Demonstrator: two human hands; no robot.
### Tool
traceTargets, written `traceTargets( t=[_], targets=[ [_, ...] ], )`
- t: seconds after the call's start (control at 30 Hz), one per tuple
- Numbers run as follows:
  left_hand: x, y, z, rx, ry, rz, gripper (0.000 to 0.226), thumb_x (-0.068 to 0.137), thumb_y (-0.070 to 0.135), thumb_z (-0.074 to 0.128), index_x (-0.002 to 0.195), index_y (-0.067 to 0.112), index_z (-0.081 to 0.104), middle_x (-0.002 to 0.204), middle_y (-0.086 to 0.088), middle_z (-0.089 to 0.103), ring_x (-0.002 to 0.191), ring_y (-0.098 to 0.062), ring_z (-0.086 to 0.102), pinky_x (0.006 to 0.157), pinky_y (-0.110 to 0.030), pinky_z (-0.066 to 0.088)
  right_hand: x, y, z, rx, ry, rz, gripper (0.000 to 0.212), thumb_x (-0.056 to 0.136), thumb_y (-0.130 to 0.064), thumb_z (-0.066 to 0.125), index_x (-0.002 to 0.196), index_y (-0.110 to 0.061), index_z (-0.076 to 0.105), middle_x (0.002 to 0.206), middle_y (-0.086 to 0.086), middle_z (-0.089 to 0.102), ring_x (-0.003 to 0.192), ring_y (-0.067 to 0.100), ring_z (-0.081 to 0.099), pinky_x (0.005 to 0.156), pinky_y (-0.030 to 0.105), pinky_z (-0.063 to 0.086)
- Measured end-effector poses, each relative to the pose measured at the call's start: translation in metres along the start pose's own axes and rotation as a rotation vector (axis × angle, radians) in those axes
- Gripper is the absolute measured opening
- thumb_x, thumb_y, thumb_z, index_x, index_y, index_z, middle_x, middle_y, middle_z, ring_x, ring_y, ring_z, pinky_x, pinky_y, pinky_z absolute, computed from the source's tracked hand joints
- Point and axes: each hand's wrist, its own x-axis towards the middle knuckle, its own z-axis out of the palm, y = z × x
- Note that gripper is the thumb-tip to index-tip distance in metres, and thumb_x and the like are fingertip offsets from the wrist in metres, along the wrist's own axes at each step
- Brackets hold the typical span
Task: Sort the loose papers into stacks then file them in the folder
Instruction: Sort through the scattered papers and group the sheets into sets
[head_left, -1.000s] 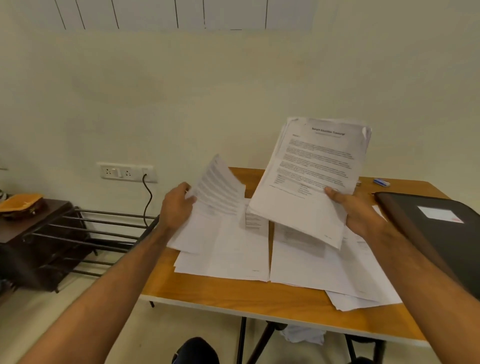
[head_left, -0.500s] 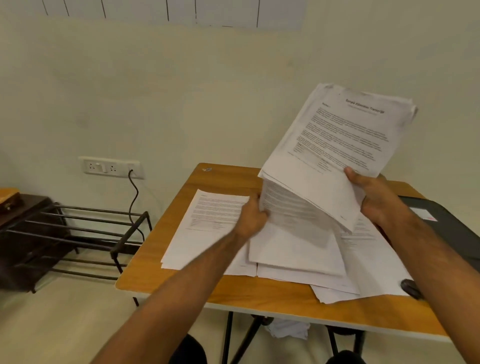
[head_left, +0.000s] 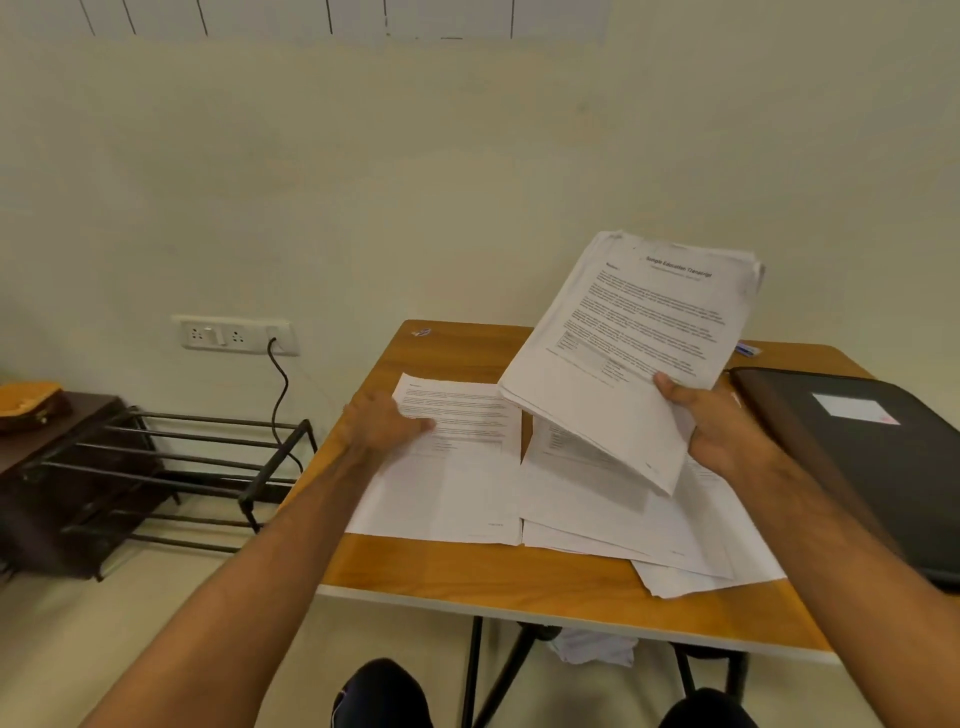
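Note:
My right hand (head_left: 719, 434) grips the lower edge of a thick bundle of printed papers (head_left: 634, 332), raised and tilted above the wooden table (head_left: 467, 571). My left hand (head_left: 382, 428) is blurred at the left edge of the left paper stack (head_left: 457, 467), its thumb lying on the top sheet as if pinching it. A looser middle pile of papers (head_left: 623, 525) lies fanned under the raised bundle. The black folder (head_left: 857, 457), shut and bearing a white label, lies at the table's right edge.
A metal rack (head_left: 171, 467) and a dark low cabinet (head_left: 47, 467) stand on the floor to the left. A wall socket with a black cable (head_left: 234, 335) is behind them. A small blue item (head_left: 748, 349) lies near the table's far edge. My knees show under the table's front.
My left hand has left the middle pile under the bundle and moved left to the left stack. The bundle in my right hand has come down a little.

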Motion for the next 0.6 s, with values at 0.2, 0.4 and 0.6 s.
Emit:
traceTargets(
  t=[0.2, 0.4, 0.6],
  targets=[
    [0.017, -0.034, -0.005, -0.205, 0.017, -0.028, 0.070, 0.075, 0.039, 0.084, 0.128, 0.012, 0.047, 0.129, -0.008, 0.061, 0.116, -0.032, 0.060, 0.097, -0.046, 0.048, 0.001, 0.006, 0.005, -0.002, 0.012, 0.020, 0.049, 0.093, -0.008, 0.068, 0.139, -0.020, 0.059, 0.129, 0.003, 0.070, 0.121, 0.024, 0.065, 0.100, 0.048, 0.053],
    [0.017, -0.033, -0.032, -0.141, 0.289, 0.118, 0.014, 0.093, 0.025, 0.064, 0.096, 0.011, 0.064, 0.097, -0.006, 0.070, 0.082, -0.025, 0.063, 0.067, -0.034, 0.048, 0.001, -0.003, 0.009, 0.005, -0.012, 0.007, 0.044, 0.096, -0.008, 0.065, 0.137, -0.022, 0.060, 0.125, 0.000, 0.072, 0.115, 0.020, 0.068, 0.091, 0.039, 0.059],
    [0.017, -0.023, -0.040, -0.100, 0.190, 0.347, 0.031, 0.104, 0.021, 0.047, 0.102, 0.005, 0.073, 0.086, -0.003, 0.068, 0.070, -0.016, 0.058, 0.056, -0.022, 0.044, -0.003, -0.013, 0.017, 0.047, -0.012, -0.007, 0.044, 0.096, -0.008, 0.064, 0.139, -0.019, 0.059, 0.125, 0.000, 0.072, 0.117, 0.021, 0.068, 0.092, 0.042, 0.058]
  ],
)
